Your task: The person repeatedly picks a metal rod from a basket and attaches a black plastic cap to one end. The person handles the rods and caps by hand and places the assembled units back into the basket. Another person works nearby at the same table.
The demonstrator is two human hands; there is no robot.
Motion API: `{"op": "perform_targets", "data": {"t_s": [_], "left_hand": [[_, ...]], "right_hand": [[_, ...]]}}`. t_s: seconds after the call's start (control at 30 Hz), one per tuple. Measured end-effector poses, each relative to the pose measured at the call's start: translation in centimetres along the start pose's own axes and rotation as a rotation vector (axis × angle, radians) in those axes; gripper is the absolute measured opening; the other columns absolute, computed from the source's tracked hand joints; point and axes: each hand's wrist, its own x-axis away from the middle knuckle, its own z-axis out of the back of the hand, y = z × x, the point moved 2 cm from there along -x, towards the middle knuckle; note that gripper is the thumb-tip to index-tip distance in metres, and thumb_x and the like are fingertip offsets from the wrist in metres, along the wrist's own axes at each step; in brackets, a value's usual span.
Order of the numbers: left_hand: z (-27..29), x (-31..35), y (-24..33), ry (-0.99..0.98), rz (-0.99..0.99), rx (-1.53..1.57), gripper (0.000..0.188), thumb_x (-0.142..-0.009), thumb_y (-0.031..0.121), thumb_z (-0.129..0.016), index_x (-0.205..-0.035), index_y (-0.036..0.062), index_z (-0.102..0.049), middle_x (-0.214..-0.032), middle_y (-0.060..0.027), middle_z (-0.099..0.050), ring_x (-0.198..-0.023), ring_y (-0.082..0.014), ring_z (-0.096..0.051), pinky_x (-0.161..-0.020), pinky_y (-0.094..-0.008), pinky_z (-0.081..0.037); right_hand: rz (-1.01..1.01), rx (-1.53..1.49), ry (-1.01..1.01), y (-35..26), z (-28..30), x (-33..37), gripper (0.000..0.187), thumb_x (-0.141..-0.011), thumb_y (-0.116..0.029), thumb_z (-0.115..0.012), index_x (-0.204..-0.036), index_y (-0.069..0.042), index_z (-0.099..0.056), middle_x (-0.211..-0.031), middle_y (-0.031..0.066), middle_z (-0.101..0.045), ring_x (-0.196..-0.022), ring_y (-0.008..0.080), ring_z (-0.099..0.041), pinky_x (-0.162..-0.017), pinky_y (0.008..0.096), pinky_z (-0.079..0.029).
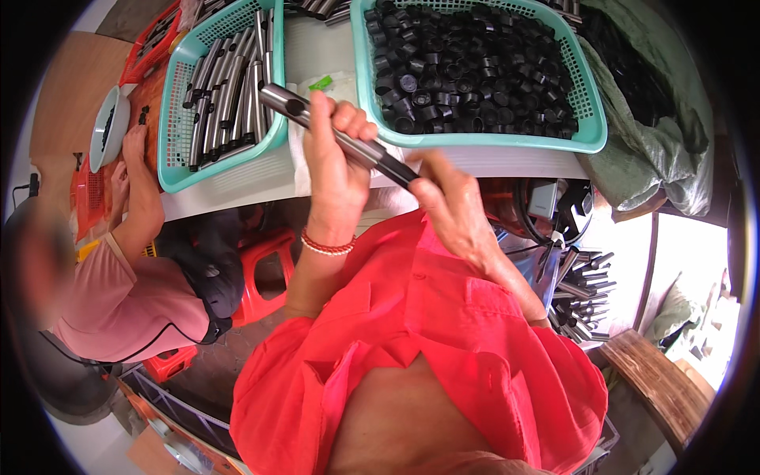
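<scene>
My left hand (336, 178) is wrapped round a shiny metal tube (360, 149), which slants down from upper left to lower right and has a dark hole near its upper end. On its lower end is a black cap (393, 169). My right hand (453, 202) is closed round that capped end, thumb and fingers pinching it. Just beyond my left hand, a green basket (169, 127) holds many similar metal tubes with black ends. A wider green basket (483, 142), full of small black caps, stands beyond my right hand.
Both baskets stand on a pale table (229, 194). At left, a person in pink (138, 305) sits near a red stool (265, 273), hands beside a white bowl (111, 131). More tubes (582, 293) lie low at right, near a wooden bench (661, 384). A grey-green sack (641, 150) hangs at far right.
</scene>
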Motion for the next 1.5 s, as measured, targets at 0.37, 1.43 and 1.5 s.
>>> {"op": "perform_targets", "data": {"t_s": [0.37,1.43,1.5], "left_hand": [[-3.1,-0.4,-0.4,-0.098,0.014,0.280,0.029,-0.092,0.029,-0.056,-0.075,0.0104,-0.041,-0.066,0.0015,-0.035,-0.063,-0.0117,-0.038,-0.074,-0.0301,-0.041],[-2.1,0.6,-2.0,-0.156,0.177,0.088,0.029,-0.094,0.024,-0.045,-0.113,0.0021,-0.047,-0.102,-0.0109,-0.055,-0.100,-0.0253,-0.053,-0.099,-0.0459,-0.039],[-2.0,0.6,-2.1,-0.155,0.127,-0.058,0.027,-0.093,0.016,-0.050,-0.115,0.0011,-0.046,-0.107,-0.0135,-0.056,-0.102,-0.0261,-0.057,-0.096,-0.0454,-0.046]], "right_hand": [[0.499,-0.019,0.545,-2.0,2.9,-4.2,0.097,-0.080,-0.080,-0.018,-0.129,0.002,-0.034,-0.123,0.0155,-0.043,-0.115,0.0239,-0.042,-0.101,0.0455,-0.029],[0.109,-0.525,0.277,1.7,2.5,-1.4,0.032,-0.083,0.000,-0.059,-0.114,0.000,-0.050,-0.107,0.0095,-0.056,-0.101,0.0177,-0.056,-0.086,0.0316,-0.046],[0.108,-0.509,0.270,1.5,1.6,-1.1,0.039,-0.079,0.003,-0.065,-0.115,-0.001,-0.050,-0.110,0.0107,-0.056,-0.102,0.0178,-0.057,-0.084,0.0301,-0.049]]}}
